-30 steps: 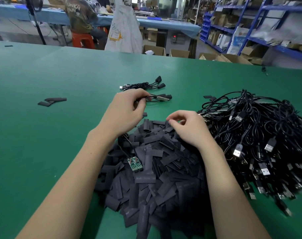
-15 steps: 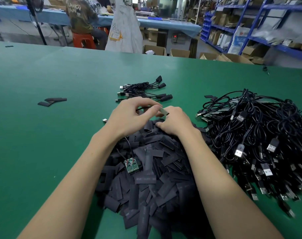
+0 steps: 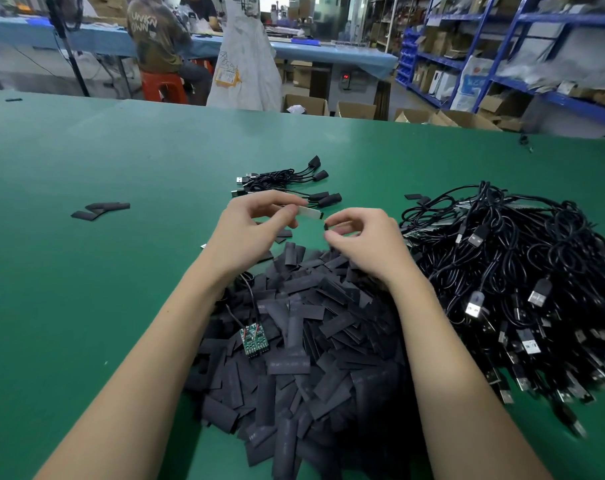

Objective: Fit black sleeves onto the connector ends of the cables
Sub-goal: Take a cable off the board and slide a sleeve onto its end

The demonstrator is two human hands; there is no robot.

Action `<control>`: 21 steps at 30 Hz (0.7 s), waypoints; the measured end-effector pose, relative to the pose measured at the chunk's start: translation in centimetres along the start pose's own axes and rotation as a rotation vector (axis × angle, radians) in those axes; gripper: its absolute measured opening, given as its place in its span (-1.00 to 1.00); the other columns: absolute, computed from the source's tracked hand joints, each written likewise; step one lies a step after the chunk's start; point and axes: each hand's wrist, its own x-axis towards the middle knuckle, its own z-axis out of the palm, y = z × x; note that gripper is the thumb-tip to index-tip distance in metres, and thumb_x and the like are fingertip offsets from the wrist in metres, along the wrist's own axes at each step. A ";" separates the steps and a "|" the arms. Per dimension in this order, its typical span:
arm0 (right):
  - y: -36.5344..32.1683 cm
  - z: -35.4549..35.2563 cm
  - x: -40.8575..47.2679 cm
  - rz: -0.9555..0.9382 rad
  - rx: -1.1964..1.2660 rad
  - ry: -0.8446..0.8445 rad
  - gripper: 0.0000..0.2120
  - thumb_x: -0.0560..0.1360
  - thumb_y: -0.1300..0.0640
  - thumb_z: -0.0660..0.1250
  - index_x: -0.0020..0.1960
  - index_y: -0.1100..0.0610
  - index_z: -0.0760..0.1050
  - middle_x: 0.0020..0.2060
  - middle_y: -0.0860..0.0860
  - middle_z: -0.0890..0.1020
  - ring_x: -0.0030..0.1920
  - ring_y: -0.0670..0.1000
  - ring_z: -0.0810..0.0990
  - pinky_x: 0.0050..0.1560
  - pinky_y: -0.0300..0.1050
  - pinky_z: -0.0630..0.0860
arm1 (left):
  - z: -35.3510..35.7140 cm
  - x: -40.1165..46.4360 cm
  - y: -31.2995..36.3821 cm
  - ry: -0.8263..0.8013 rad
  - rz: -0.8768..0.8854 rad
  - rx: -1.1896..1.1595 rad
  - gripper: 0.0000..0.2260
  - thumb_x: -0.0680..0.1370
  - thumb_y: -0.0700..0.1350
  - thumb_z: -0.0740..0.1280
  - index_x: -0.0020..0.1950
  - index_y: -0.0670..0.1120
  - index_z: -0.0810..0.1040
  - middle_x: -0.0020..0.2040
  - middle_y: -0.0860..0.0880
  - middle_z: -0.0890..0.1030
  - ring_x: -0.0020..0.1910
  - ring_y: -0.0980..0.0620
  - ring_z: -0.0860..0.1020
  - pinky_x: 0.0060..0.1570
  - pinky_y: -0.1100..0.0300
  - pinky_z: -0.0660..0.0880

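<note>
My left hand (image 3: pixel 249 233) pinches a flat whitish connector end (image 3: pixel 309 212) of a cable, pointing right. A cable hangs from that hand down to a small green circuit board (image 3: pixel 254 339) lying on the sleeve pile. My right hand (image 3: pixel 360 240) pinches a black sleeve (image 3: pixel 332 226) just right of the connector tip, a small gap apart. Below both hands lies a big heap of loose black sleeves (image 3: pixel 304 358).
A tangle of black USB cables (image 3: pixel 522 282) fills the right side of the green table (image 3: pixel 86 289). A small bundle of sleeved cables (image 3: pixel 287 183) lies beyond my hands. Loose sleeves (image 3: pixel 98 210) lie far left. A seated person and shelves stand beyond the table.
Both hands have lifted off the sleeve pile. My right hand took a sleeve and drew slightly right, leaving a gap to the connector that my left hand now holds out.
</note>
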 end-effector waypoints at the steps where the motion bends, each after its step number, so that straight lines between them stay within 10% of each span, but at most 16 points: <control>1: 0.1 -0.2 -0.6 0.029 0.178 0.020 -0.89 0.47 0.10 0.46 -0.02 -0.05 0.68 -0.23 -0.15 0.74 -0.17 -0.13 0.71 -0.18 -0.21 0.62 | 0.0 0.0 0.0 0.000 -0.010 -0.010 -0.85 0.63 -0.13 0.36 0.05 0.03 0.72 -0.22 0.02 0.69 -0.30 0.29 0.56 -0.45 0.52 0.35; 7: 0.4 -0.4 -3.1 0.151 0.979 -0.046 -0.83 0.62 0.25 0.33 0.18 0.11 0.54 0.01 0.11 0.75 -0.05 0.17 0.75 -0.17 -0.18 0.64 | 0.7 -0.2 0.2 -0.043 -0.038 -0.058 -0.93 0.57 0.00 0.45 -0.05 0.04 0.71 -0.16 0.04 0.74 -0.07 0.11 0.70 -0.28 0.45 0.46; 21: 0.2 -0.9 -3.6 0.121 1.142 -0.046 -0.76 0.55 0.32 0.39 0.18 0.13 0.56 -0.01 0.14 0.74 -0.04 0.12 0.75 -0.10 -0.22 0.64 | 1.4 -0.5 0.4 -0.103 -0.108 -0.185 -0.88 0.52 -0.18 0.51 0.04 -0.09 0.70 -0.23 0.09 0.71 -0.49 0.30 0.49 -0.42 0.54 0.34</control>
